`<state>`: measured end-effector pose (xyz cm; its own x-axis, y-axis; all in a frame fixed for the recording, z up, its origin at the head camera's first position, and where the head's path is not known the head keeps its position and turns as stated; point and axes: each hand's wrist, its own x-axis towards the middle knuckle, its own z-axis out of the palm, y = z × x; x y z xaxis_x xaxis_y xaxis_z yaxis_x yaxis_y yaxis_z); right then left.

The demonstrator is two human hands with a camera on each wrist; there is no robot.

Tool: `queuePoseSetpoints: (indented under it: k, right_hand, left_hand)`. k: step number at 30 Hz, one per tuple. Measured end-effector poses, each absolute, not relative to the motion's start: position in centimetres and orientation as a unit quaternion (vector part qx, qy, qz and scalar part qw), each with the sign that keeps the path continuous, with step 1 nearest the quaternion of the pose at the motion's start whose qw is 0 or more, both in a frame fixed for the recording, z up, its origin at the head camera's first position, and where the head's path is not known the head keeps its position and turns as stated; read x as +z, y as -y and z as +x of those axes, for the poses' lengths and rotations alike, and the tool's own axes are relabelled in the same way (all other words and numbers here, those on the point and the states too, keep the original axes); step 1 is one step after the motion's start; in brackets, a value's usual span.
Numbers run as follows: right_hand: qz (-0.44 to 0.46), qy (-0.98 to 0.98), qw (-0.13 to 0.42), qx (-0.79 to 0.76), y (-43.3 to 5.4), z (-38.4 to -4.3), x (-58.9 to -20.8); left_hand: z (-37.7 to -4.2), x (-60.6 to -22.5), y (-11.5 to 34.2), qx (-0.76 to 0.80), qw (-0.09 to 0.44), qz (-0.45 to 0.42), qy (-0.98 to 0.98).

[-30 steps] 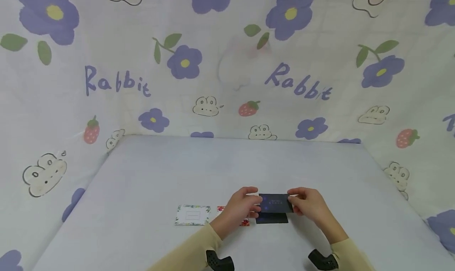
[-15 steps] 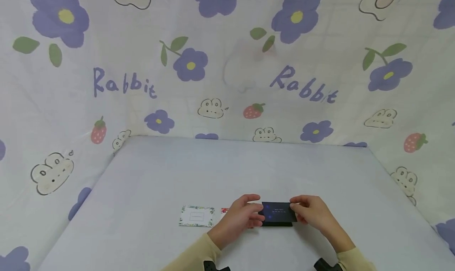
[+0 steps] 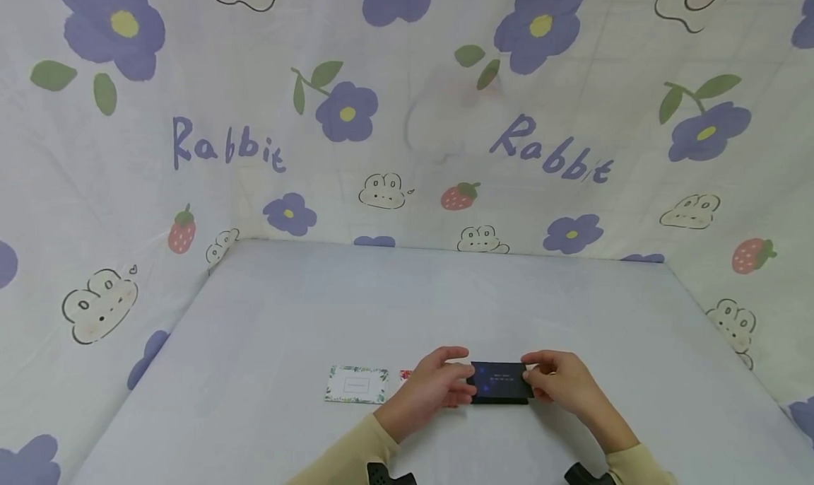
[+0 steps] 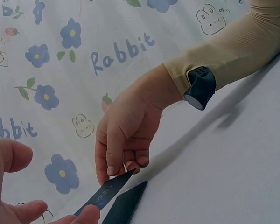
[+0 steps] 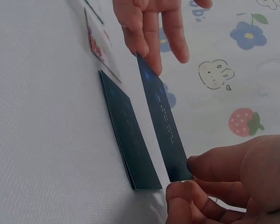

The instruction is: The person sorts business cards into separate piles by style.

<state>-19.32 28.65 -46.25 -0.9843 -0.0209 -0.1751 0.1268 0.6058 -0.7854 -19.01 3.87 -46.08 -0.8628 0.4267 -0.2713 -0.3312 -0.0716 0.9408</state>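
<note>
A dark blue card (image 3: 502, 380) with small pale print lies in my right hand (image 3: 559, 379), pinched at its right end between thumb and fingertips. Beneath it, on the white table, is a stack of matching dark cards (image 5: 126, 140), apart from the raised card in the right wrist view. My left hand (image 3: 426, 386) is at the raised card's left end, its loosely extended fingers (image 5: 151, 37) right at the card's corner and its thumb side spread away. Partly behind the left hand is a card with red flowers (image 5: 100, 39).
Left of the hands, a white card with a leafy green border (image 3: 356, 384) lies flat on the white tabletop (image 3: 286, 315). Behind and at the sides hangs a cloth (image 3: 432, 117) printed with flowers, rabbits and strawberries.
The raised dark card has come down and nearer over the stack, covering more of it in the head view. Both hands have moved with it; the head view has shifted slightly.
</note>
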Motion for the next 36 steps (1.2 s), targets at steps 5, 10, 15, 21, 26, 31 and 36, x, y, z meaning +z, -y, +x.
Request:
queuePoseSetpoints:
  k: [5, 10, 15, 21, 26, 31, 36]
  right_hand:
    - [0.027, -0.892, 0.087, -0.443, -28.54, -19.36, -46.42]
    - [0.035, -0.895, 0.094, -0.434, -28.41, -19.31, -46.47]
    - [0.045, -0.902, 0.101, -0.418, -28.38, -19.35, -46.53]
    - [0.051, -0.902, 0.102, -0.417, -28.34, -19.34, -46.50]
    - [0.056, -0.900, 0.102, -0.421, -28.33, -19.24, -46.58]
    - [0.055, -0.899, 0.099, -0.423, -28.26, -19.21, -46.50]
    - [0.056, -0.900, 0.100, -0.421, -28.17, -19.18, -46.39]
  left_hand:
    - [-19.02, -46.55, -3.89, 0.728, 0.260, 0.037, -0.633]
    - [-19.07, -46.89, -3.95, 0.714, 0.261, 0.035, -0.648]
    - [-19.02, -46.74, -3.87, 0.703, 0.275, 0.029, -0.656]
    - [-19.12, -46.69, -3.86, 0.692, 0.280, 0.034, -0.665]
    - [-19.06, -46.82, -4.07, 0.689, 0.275, 0.029, -0.670]
    - [-19.07, -46.86, -4.17, 0.686, 0.275, 0.020, -0.674]
    - [-19.12, -46.98, -4.12, 0.687, 0.274, 0.018, -0.673]
